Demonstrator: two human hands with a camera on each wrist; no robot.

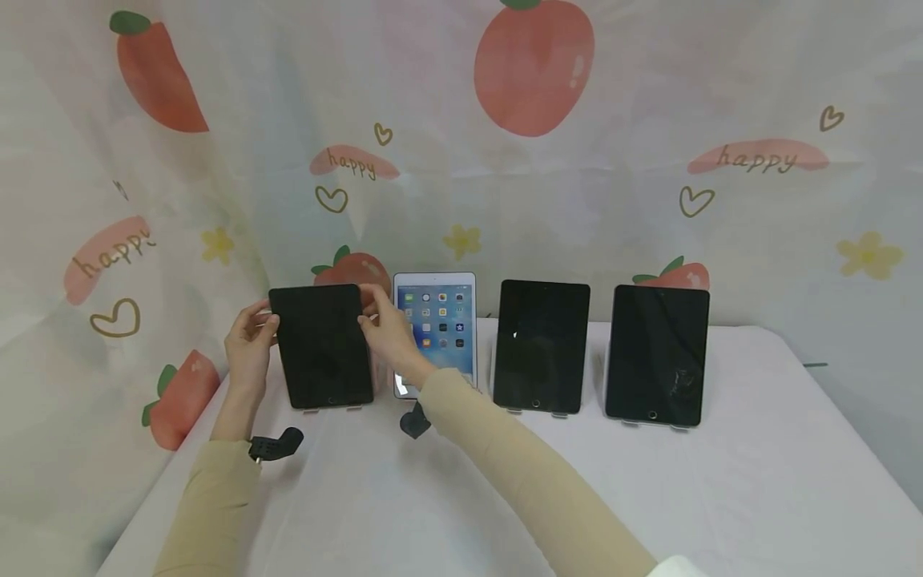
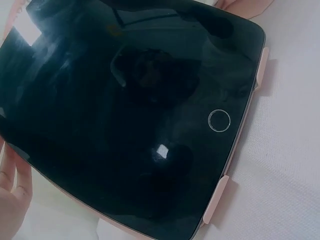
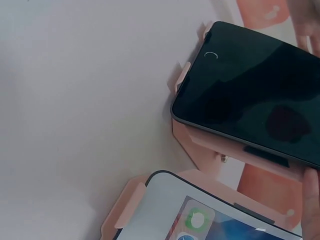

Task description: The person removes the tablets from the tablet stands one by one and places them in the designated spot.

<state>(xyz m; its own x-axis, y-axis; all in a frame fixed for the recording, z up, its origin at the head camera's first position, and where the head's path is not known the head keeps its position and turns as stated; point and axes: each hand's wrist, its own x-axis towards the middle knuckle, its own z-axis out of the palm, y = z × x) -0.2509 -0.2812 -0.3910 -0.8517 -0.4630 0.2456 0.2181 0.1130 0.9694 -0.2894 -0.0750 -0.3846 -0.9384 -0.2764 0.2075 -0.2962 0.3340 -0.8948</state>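
A black-screened tablet [image 1: 324, 349] leans on a pink stand [image 3: 197, 150] at the left end of a row. My left hand [image 1: 248, 346] grips its upper left edge, thumb at the front and fingers partly hidden behind. On the opposite edge my right hand [image 1: 395, 336] pinches the upper right side between thumb and fingers. The tablet's lower edge sits at the stand's two small lips, with the round home button [image 2: 219, 120] just above them. Right beside it, partly behind my right hand, stands a white tablet [image 1: 436, 280] with its home screen lit.
Two more dark tablets, one right of centre [image 1: 542, 344] and one farther right [image 1: 658, 353], lean on stands in the same row. All stand on a white-covered table [image 1: 764, 481]. Behind the row hangs a fruit-printed cloth [image 1: 577, 216].
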